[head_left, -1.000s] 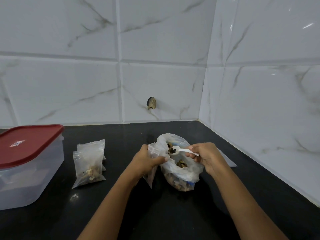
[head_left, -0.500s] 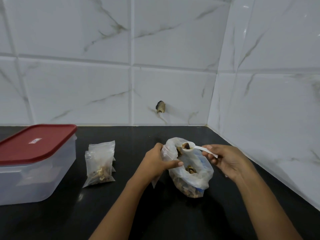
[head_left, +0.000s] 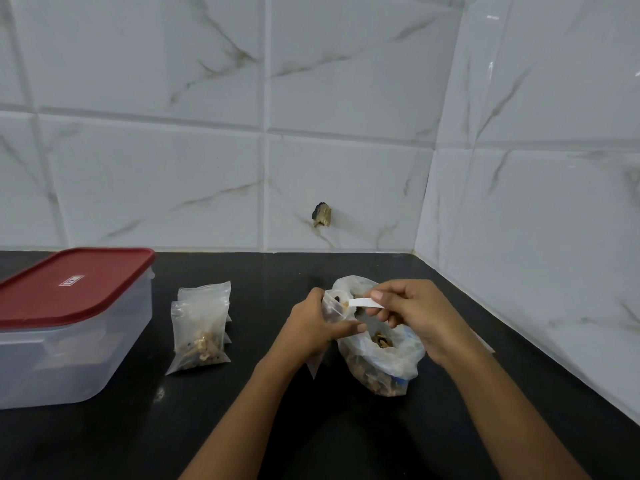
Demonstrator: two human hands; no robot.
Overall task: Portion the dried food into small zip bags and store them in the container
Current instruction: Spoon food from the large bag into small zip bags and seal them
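Black counter (head_left: pixel 104 445), lidded container (head_left: pixel 69 341), zip bags (head_left: pixel 201 327), food bag (head_left: pixel 398 362)

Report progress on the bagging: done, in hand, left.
Done: a few filled zip bags lie stacked beside the container. In hand: the left hand holds a small zip bag open while the right hand holds a white spoon at its mouth. Left: the big bag holds plenty of dried food; the filled bags are outside, red lid on.

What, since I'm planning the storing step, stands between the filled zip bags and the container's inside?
The red lid sits on the container, covering its opening. The filled zip bags lie just right of it on the counter, with nothing visible between.
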